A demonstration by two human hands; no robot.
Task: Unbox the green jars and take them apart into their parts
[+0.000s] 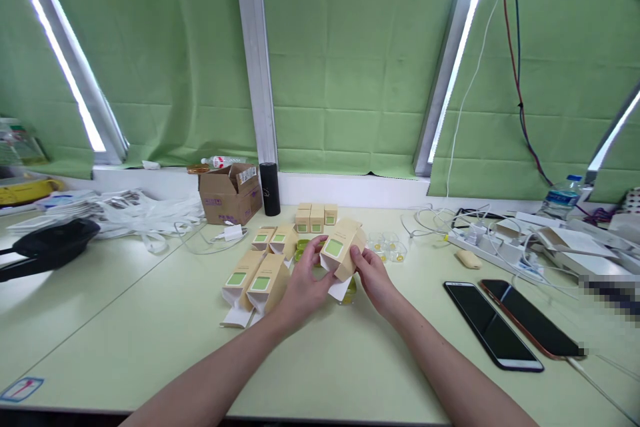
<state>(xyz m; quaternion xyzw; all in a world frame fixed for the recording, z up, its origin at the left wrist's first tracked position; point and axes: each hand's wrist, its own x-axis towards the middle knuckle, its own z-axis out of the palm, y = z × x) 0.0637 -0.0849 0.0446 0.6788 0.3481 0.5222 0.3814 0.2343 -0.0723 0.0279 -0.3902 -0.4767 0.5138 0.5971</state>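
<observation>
A tan box (343, 245) with a green label is tilted above the table, its white flap hanging down at the near end. My left hand (311, 280) grips its left side, and my right hand (373, 275) holds its right side. Open-ended boxes of the same kind (265, 283) lie just left of my left hand. Three small tan boxes (317, 219) stand together behind. Green round items (301, 248) are partly hidden behind my left hand, and another (349, 293) shows under the held box. Clear plastic pieces with yellow spots (387, 247) lie to the right.
Two phones (493, 325) (533, 317) lie at the right, near a power strip (495, 256) with tangled cables. At the back left stand a cardboard carton (229, 197) and a black cylinder (269, 189). White straps (145, 210) and a black object (55, 247) are far left.
</observation>
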